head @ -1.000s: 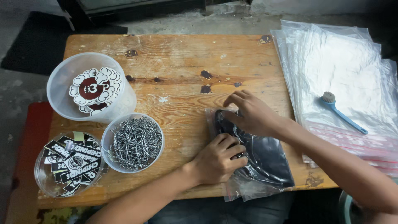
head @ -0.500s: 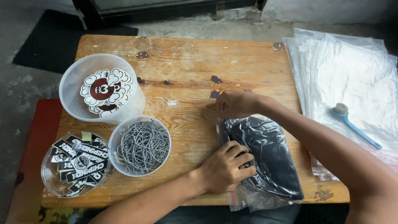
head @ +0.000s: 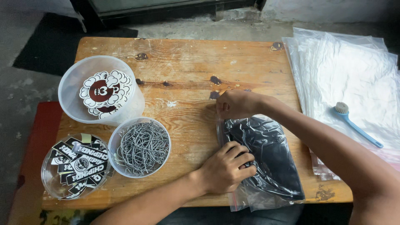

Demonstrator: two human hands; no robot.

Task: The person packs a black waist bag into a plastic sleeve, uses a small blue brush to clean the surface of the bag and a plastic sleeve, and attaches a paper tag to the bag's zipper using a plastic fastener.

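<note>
View: one head-worn camera — the only view, so no second view shares the scene.
Position: above the near edge of the wooden surface (head: 187,62), over the person's own arms.
Facing: steeply down and forward — the far edge lies near the top of the frame.
Nearness: close; the surface fills most of the frame, its near right corner cut off.
Beyond the edges: grey floor (head: 25,41) at left and top.

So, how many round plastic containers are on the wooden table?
3, all at the table's left: a large tub of round stickers, a bowl of metal chains, and a dish of black labels at the front corner.
</note>
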